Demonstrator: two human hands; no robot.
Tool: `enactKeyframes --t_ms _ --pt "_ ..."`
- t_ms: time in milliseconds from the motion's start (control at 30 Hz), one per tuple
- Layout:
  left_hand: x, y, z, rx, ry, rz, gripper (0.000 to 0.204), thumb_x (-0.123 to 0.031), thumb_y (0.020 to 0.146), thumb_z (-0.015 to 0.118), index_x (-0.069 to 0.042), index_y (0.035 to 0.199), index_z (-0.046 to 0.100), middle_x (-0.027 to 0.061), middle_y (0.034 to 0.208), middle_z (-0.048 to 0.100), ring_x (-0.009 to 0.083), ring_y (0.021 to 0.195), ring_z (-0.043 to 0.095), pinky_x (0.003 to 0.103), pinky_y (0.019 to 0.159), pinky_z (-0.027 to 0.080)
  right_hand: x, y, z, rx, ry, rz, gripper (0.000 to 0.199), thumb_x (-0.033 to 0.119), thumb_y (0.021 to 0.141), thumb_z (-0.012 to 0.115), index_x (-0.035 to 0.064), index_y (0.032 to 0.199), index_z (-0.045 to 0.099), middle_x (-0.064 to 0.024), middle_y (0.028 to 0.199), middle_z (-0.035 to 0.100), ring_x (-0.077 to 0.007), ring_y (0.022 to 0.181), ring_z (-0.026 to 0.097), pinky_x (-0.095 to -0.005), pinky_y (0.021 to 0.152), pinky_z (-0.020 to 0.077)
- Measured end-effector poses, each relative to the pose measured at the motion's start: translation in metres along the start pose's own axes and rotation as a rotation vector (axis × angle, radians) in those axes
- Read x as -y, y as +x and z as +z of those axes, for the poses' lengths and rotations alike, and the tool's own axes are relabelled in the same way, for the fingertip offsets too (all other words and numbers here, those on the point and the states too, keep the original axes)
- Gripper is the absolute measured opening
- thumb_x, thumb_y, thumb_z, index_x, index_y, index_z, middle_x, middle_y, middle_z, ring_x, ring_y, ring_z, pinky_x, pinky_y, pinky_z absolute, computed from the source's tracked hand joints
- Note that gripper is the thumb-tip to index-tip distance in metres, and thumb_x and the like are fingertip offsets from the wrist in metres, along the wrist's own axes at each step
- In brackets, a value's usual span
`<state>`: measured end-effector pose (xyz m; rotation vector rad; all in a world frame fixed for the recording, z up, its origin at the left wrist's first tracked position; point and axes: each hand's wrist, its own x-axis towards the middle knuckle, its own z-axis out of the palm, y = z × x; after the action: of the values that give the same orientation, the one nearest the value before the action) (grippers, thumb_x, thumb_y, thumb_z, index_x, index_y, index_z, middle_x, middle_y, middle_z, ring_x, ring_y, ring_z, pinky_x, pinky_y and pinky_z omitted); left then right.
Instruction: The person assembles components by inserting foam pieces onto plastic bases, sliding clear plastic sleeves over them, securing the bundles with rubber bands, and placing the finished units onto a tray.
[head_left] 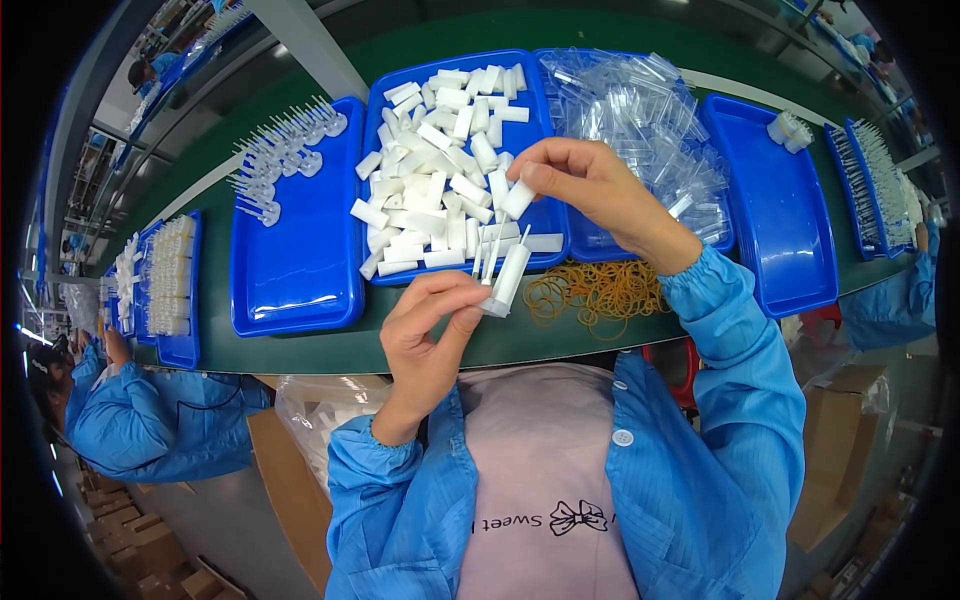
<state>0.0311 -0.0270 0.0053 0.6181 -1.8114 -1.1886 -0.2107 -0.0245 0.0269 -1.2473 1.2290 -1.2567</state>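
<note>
My left hand (pixel 428 330) pinches a small clear plastic base with upright thin white pins (pixel 495 306), held above the near edge of the bench. On that base stands one white cylinder (pixel 513 272), with a pin tip showing above it; other pins stand bare. Between the thumb and fingers of my right hand (pixel 590 185) is another white cylinder (pixel 518 200), a little higher and to the right of the base. Just beyond both hands, a blue tray (pixel 376 130) holds a heap of similar white cylinders (pixel 430 190).
At left, a blue tray (pixel 300 270) carries several pinned clear bases (pixel 265 185). Clear plastic pieces (pixel 640 130) fill a tray right of centre; orange rubber bands (pixel 590 298) lie before it. Further right, another tray (pixel 785 230) holds a small bundle (pixel 790 132). Co-workers in blue sleeves (pixel 165 420) flank me.
</note>
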Motion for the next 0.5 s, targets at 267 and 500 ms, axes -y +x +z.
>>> enactKeyframes --t_ms 267,500 --pt "-0.006 0.007 -0.003 0.131 0.277 0.178 0.023 0.005 0.074 0.069 -0.003 0.096 0.070 0.0076 0.093 0.064 0.0202 0.083 0.061 0.028 0.070 0.048 0.003 -0.002 -0.005 0.164 0.115 0.178 0.029 0.031 0.091 0.061 0.0030 0.092 0.068 -0.0041 0.089 0.066 -0.0089 0.080 0.058 -0.0218 0.076 0.0447" --pt "-0.006 0.006 -0.005 0.202 0.230 0.284 0.031 0.007 0.070 0.070 -0.005 0.099 0.069 0.0103 0.101 0.062 0.0201 0.083 0.060 0.028 0.073 0.049 0.007 -0.014 0.015 0.166 -0.183 0.000 0.023 0.024 0.082 0.071 0.0026 0.073 0.067 0.0004 0.065 0.056 -0.0086 0.063 0.045 -0.0273 0.057 0.0344"
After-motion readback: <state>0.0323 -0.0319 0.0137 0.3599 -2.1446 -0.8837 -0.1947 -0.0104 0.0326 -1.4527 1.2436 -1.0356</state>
